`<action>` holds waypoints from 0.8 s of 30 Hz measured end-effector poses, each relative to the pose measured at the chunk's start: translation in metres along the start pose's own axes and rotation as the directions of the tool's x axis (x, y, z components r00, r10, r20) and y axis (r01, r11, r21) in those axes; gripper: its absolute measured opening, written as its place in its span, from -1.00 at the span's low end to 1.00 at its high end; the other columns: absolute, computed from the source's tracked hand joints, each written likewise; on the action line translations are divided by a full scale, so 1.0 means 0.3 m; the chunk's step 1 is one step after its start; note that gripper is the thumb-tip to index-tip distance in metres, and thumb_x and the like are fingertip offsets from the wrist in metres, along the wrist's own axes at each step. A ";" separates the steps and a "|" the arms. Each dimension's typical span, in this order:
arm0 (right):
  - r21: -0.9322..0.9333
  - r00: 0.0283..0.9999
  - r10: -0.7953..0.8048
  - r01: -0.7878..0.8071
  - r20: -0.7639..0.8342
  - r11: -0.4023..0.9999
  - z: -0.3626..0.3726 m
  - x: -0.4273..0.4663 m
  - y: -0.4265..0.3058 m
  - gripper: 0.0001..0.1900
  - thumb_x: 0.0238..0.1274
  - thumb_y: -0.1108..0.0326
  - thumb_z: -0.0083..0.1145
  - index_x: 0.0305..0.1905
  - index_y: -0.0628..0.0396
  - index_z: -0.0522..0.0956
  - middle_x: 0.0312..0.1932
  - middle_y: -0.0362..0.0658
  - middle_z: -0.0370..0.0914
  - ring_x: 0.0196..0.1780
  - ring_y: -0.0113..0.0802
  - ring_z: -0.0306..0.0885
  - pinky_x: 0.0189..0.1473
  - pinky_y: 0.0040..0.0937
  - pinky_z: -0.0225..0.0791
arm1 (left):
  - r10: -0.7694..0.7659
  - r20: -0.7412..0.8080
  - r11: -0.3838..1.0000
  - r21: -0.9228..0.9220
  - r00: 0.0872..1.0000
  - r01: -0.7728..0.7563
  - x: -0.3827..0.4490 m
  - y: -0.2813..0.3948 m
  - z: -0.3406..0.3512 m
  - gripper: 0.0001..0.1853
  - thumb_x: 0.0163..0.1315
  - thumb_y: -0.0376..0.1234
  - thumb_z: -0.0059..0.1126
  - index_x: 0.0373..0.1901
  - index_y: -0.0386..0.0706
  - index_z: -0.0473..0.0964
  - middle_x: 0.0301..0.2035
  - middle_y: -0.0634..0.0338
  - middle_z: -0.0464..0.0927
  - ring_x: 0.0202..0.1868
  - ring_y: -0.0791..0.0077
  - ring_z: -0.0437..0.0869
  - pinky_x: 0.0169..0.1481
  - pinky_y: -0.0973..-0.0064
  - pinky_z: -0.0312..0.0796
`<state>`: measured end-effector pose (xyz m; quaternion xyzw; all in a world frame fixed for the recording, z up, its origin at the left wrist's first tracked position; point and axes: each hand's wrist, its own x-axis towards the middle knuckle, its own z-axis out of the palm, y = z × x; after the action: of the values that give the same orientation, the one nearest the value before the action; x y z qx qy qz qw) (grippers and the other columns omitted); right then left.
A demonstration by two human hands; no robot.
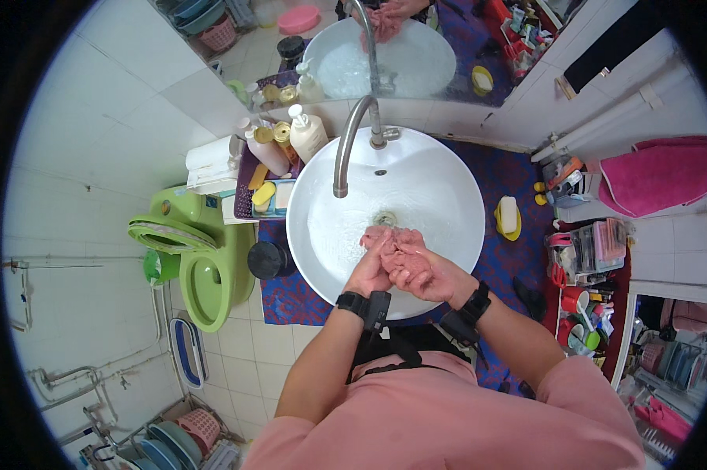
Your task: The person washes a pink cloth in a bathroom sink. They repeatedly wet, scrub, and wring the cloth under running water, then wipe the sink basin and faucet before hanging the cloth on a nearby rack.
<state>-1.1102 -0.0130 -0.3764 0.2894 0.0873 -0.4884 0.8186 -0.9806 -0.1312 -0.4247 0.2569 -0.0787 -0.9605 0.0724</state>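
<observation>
A wet pink cloth (409,262) is bunched up between my two hands, over the front part of a round white washbasin (447,194). My left hand (372,267) grips it from the left, with the thumb on top. From the right, my right hand (433,275) has its fingers curled round the lower part of the cloth. Shallow water with ripples lies in the basin around the drain (384,219), just beyond the cloth. A metal faucet (344,153) arches over the basin, its spout beyond my hands and to the left.
Left of the basin are a purple basket (245,176) with bottles and soaps, and a black round jar (266,260). A soap bar (508,214) in a yellow dish lies to the right. Farther right stand filled organizers (594,247). A green toilet (236,276) is at the left.
</observation>
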 end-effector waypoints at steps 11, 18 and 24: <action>-0.756 0.937 -0.190 -0.106 -0.294 0.646 0.013 0.095 -0.058 -0.75 0.38 0.06 0.27 -0.21 -0.06 0.47 -0.52 -0.36 0.34 -0.56 -0.66 0.24 -0.67 -0.72 -0.03 | -0.175 -0.298 0.929 0.266 0.939 0.257 0.136 0.121 -0.103 -0.91 0.50 -0.32 0.11 -0.09 -0.12 0.53 -0.17 0.22 0.68 -0.12 0.40 0.74 0.03 0.29 0.62; -0.967 0.846 -0.470 -0.203 -0.251 0.151 0.022 0.121 -0.034 -0.84 0.18 0.22 0.27 -0.40 -0.04 0.52 -0.64 -0.34 0.36 -0.63 -0.55 0.22 -0.63 -0.49 0.03 | 0.002 -0.409 0.855 0.474 0.913 0.210 0.156 0.101 -0.062 -0.83 0.36 -0.50 0.20 -0.06 -0.22 0.48 -0.19 0.13 0.65 -0.19 0.31 0.75 -0.15 0.28 0.66; -0.690 0.689 -0.664 -0.329 0.291 -0.645 -0.146 0.199 -0.089 -0.64 0.05 0.13 0.39 -0.34 0.27 0.62 -0.42 0.16 0.67 -0.31 0.10 0.67 -0.25 -0.09 0.51 | 0.293 -0.527 0.723 0.668 0.798 0.176 0.201 0.024 0.016 -0.83 0.04 -0.58 0.33 -0.42 -0.21 0.49 -0.43 0.20 0.54 -0.40 0.39 0.64 -0.37 0.33 0.50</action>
<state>-1.0965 -0.0428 -0.4481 -0.5027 0.7628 -0.2137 0.3461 -1.0341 -0.1484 -0.4485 0.5520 -0.4106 -0.7253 0.0248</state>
